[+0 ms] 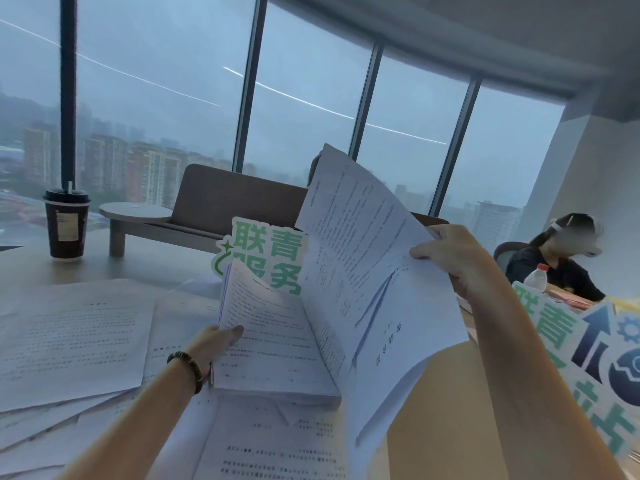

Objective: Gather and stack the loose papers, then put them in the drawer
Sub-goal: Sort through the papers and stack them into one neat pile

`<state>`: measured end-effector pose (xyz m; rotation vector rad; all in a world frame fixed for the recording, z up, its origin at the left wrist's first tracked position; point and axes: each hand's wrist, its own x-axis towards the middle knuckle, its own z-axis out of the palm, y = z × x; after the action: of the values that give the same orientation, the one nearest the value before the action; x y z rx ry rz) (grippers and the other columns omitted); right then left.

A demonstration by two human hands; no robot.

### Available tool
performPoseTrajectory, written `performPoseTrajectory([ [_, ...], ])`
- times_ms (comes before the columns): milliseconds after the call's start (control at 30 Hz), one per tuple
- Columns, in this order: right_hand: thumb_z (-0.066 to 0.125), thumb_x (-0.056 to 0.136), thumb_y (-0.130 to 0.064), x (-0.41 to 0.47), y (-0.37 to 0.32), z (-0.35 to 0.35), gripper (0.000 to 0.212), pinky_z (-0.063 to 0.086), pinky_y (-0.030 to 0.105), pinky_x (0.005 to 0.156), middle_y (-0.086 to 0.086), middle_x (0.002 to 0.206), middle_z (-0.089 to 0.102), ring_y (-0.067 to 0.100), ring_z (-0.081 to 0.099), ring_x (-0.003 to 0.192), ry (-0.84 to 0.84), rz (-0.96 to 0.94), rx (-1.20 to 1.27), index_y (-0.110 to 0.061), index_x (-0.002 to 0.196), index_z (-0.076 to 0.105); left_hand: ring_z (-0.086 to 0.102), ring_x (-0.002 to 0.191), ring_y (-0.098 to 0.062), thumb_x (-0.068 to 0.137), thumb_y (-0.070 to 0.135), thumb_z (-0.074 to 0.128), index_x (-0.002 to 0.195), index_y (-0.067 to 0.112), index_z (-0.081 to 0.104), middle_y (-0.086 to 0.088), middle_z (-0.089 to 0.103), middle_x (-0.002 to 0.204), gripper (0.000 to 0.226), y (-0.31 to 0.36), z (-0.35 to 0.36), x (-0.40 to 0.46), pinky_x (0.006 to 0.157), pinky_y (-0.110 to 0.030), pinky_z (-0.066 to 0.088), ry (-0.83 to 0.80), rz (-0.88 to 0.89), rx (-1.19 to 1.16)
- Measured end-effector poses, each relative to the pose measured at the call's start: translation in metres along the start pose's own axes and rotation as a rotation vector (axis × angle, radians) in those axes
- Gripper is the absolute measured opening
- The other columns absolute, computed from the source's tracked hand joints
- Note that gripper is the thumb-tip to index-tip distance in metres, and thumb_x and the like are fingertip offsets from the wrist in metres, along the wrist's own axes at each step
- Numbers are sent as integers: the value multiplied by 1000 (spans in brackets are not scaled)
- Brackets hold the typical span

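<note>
Loose papers (pixel 72 337) are lying scattered on the tabletop (pixel 433 393). Left hand (pixel 216 342) is pinching a thick stack (pixel 273 344); right hand (pixel 450 258) is gripping raised sheets (pixel 367 258). Squaring edges before adding more would be keeping them tidy.

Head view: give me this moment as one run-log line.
stage: gathering | left hand: holds paper stack | right hand: holds lifted sheets | loose papers: on table | drawer: not visible
</note>
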<state>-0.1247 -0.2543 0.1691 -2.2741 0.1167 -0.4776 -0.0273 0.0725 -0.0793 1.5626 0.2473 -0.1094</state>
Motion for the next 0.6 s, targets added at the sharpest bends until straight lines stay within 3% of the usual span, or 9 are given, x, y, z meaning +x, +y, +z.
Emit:
performPoseTrajectory([
  [67,67,87,-4,0,-2,-5,21,53,38,80,17,104,70,33,68,86,1,-3,-4,0,107,68,65,103,-38,86,32,71,117,4,63,-18,69,111,42,8,-1,-10,97,-54,50,2,9,10],
  [200,68,86,-6,-3,-7,-12,29,54,37,81,15,104,71,32,69,86,3,2,19,-7,115,70,66,101,-39,90,28,69,113,3,65,-20,70,109,34,16,-2,-18,94,-56,51,3,11,2],
  [333,66,88,-3,-7,-11,-17,30,44,16,43,10,90,67,20,62,64,19,12,83,-7,118,69,67,97,-40,91,23,67,114,-1,64,-22,70,107,34,16,-2,-18,91,-55,53,9,14,11],
  [400,65,89,-2,-9,-13,-19,31,39,11,34,10,90,65,19,61,63,27,14,116,-5,120,67,67,96,-41,92,20,66,114,-3,63,-24,70,107,32,17,0,-20,89,-55,54,7,13,3],
  [600,63,91,0,-14,-20,-24,23,37,10,31,6,81,62,18,59,60,43,-5,177,-5,113,66,67,95,-41,93,18,65,115,-3,62,-23,69,106,31,16,4,-19,89,-54,54,1,19,-22],
])
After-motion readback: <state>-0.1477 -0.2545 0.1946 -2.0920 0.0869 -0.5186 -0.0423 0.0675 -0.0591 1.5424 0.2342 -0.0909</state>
